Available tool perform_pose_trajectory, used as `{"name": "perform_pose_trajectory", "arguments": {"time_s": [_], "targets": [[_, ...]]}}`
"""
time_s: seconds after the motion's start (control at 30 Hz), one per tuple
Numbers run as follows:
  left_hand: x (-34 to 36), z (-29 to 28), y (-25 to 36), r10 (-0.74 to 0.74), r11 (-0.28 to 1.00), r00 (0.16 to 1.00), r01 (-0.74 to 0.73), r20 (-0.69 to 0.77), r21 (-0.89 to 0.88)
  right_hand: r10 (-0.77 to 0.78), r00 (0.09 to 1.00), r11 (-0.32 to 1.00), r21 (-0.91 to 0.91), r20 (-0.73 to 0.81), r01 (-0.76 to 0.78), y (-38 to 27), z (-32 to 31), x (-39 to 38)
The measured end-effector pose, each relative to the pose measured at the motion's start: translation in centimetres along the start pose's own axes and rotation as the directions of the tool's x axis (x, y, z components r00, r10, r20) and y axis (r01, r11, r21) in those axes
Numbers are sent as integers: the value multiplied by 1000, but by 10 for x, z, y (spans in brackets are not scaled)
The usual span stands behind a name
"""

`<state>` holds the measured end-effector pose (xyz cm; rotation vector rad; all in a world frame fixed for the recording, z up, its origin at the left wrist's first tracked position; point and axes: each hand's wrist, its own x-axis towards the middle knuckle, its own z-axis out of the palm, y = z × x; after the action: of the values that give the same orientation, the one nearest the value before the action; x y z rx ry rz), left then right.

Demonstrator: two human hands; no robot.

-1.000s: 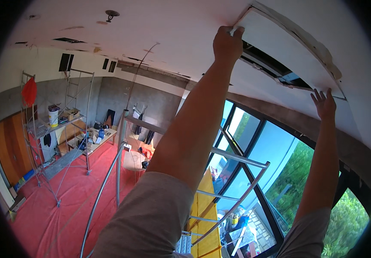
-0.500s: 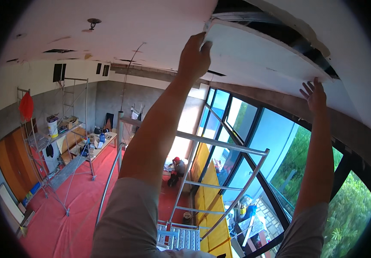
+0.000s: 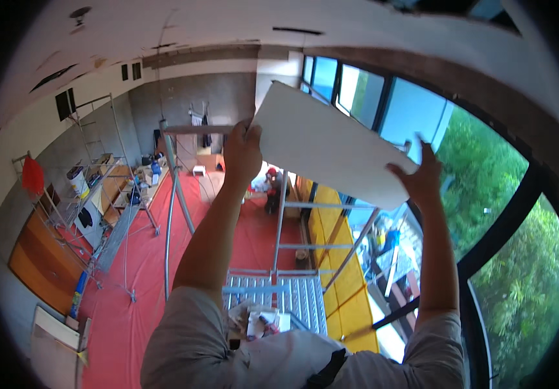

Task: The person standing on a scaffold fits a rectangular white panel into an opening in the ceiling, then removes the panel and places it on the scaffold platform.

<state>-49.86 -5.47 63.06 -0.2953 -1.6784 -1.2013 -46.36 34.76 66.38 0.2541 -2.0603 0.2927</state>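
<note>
Gripping a white panel (image 3: 331,146) at its left edge, the left hand (image 3: 244,155) has its thumb lying on the near face and its fingers curled around behind. The right hand (image 3: 424,176) is at the panel's right end, fingers spread, with the thumb set against the near face and one finger pointing upward; how firmly it presses cannot be told. Both arms reach forward, and the panel hangs in the air between the hands, tilted so that its left end stands higher than its right.

A dark opening (image 3: 461,8) shows in the ceiling at the upper right. Below the panel are the rungs and rails of a metal scaffold, with a perforated metal platform (image 3: 302,305) near the person's chest and a pile of small items (image 3: 266,323) on it, too blurred to name. Yellow sheeting (image 3: 344,298) runs along the right side of the platform, and beyond it large windows look out on green trees (image 3: 525,279).

Red sheeting (image 3: 146,272) covers the floor on the left. Farther left stands another scaffold, with a red cloth (image 3: 32,174) hung on it and a white bucket (image 3: 77,181) beside that. A cluttered desk (image 3: 157,188) is just beyond, and a co-worker (image 3: 271,185) in a red cap is low down on the far side.
</note>
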Motion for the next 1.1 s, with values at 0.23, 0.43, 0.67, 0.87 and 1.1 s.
{"name": "perform_pose_trajectory", "arguments": {"time_s": [0.23, 0.43, 0.67, 0.87, 1.1], "targets": [[-144, 28, -49, -273, 933, 859, 346, 433, -99, 187, 662, 922, 104, 726, -374, -28, 47, -121], [-225, 4, -104, -465, 854, 533, 480, 706, 200, 261, 355, 810, -4, 898, -587, -20, 74, -233], [-294, -33, -139, -440, 637, 271, 766, 856, 85, 333, 127, 761, -187, 934, -622, -24, 64, -290], [-322, -54, -137, -412, 591, 66, 779, 909, 211, 315, 46, 740, -216, 948, -637, -23, 63, -322], [-382, -128, -141, -641, 402, 119, 894, 758, 200, 252, -6, 774, -206, 968, -599, -18, 67, -348]]}}
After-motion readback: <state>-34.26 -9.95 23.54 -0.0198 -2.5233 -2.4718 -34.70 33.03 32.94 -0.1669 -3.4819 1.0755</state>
